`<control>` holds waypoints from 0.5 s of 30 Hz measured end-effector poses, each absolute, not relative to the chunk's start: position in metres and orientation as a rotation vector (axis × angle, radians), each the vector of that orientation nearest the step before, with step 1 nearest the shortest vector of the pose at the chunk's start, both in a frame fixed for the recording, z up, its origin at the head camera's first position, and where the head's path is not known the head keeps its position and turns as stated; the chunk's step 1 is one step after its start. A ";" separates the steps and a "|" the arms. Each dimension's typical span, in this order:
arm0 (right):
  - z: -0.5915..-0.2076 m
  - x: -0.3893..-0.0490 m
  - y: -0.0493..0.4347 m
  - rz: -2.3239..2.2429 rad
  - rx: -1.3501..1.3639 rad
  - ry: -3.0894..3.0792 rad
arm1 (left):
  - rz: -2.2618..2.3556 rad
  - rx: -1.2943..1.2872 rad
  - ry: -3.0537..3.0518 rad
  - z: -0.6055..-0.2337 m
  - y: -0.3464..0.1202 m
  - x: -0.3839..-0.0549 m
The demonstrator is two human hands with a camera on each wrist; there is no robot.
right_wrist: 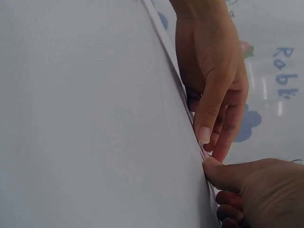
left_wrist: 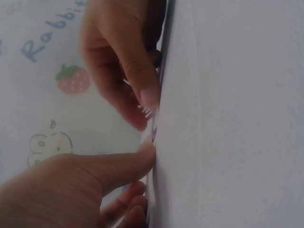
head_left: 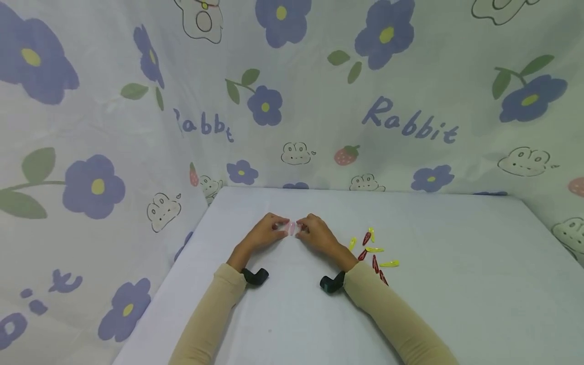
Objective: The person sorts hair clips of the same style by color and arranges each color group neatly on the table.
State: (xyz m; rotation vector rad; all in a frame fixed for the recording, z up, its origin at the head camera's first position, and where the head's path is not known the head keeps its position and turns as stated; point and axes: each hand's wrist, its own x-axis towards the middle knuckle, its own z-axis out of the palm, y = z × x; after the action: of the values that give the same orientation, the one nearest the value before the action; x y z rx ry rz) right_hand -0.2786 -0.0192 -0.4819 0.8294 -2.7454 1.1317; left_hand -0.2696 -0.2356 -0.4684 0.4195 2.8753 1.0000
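Observation:
Near the far middle of the white table, a small pink and clear piece point(head_left: 292, 228) lies between the two hands. Its exact kind cannot be made out. My left hand point(head_left: 265, 232) pinches its left side between thumb and fingers, and my right hand point(head_left: 319, 234) pinches the right side. In the left wrist view, the left thumb point(left_wrist: 128, 166) points towards the right hand point(left_wrist: 118, 52), with a sliver of pale, toothed-looking edge between them. From the right wrist, the fingertips of both hands almost meet, and they hide most of the piece.
Several red snap hair clips point(head_left: 375, 263) and yellow snap hair clips point(head_left: 390, 263) lie scattered on the table point(head_left: 456, 294), just right of the right forearm. A flower-and-rabbit printed cloth point(head_left: 315, 91) hangs behind and at the left.

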 end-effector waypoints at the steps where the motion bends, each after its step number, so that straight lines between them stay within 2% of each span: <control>1: -0.481 -0.278 -0.019 1.130 0.829 -2.756 | 1.000 0.415 2.872 -0.469 -0.236 -0.269; 15: -0.474 -0.278 -0.017 1.150 0.734 -2.875 | 1.018 0.377 2.868 -0.468 -0.234 -0.268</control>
State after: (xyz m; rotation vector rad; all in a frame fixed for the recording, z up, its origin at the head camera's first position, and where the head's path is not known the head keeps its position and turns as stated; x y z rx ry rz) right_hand -0.2784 -0.0167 -0.4739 0.7342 -2.8753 1.1500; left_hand -0.2677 -0.2339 -0.4677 0.3772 2.8680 1.0180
